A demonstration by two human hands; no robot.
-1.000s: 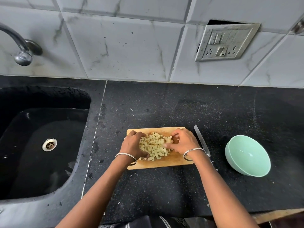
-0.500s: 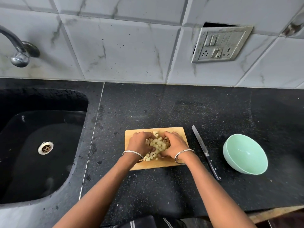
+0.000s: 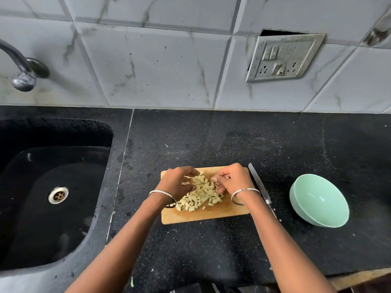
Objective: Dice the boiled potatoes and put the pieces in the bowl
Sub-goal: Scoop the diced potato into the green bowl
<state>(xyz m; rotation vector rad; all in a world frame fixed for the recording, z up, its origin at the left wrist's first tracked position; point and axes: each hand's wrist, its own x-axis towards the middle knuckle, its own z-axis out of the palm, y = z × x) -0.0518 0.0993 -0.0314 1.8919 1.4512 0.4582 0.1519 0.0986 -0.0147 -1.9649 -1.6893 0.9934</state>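
The near edge of a black counter (image 3: 211, 250) crossed the bottom of the view, and two bare forearms reached in over it. Open counter lay between that edge and a wooden board (image 3: 203, 216) set square in the middle.

A pile of pale potato dice (image 3: 201, 197) sat on the board, nearer its left and middle, with bare wood along the board's front edge. The left hand (image 3: 176, 183) cupped the pile's left side, fingers curled against the dice. The right hand (image 3: 231, 179) cupped the far right side, fingers curled round a few pieces. Each wrist wore a metal bangle (image 3: 163, 194).

A knife (image 3: 260, 187) lay on the counter just beside the board's right edge, its tip pointing away. Right of the knife, apart from it, stood a mint bowl (image 3: 319, 200) with nothing visible inside.

To the left, past a strip of counter, a black sink (image 3: 63, 240) dropped away, its drain showing. Behind the board, bare counter stretched to the tiled wall (image 3: 158, 70), which carried a tap (image 3: 21, 68) at left and a switch plate (image 3: 283, 58) at right.
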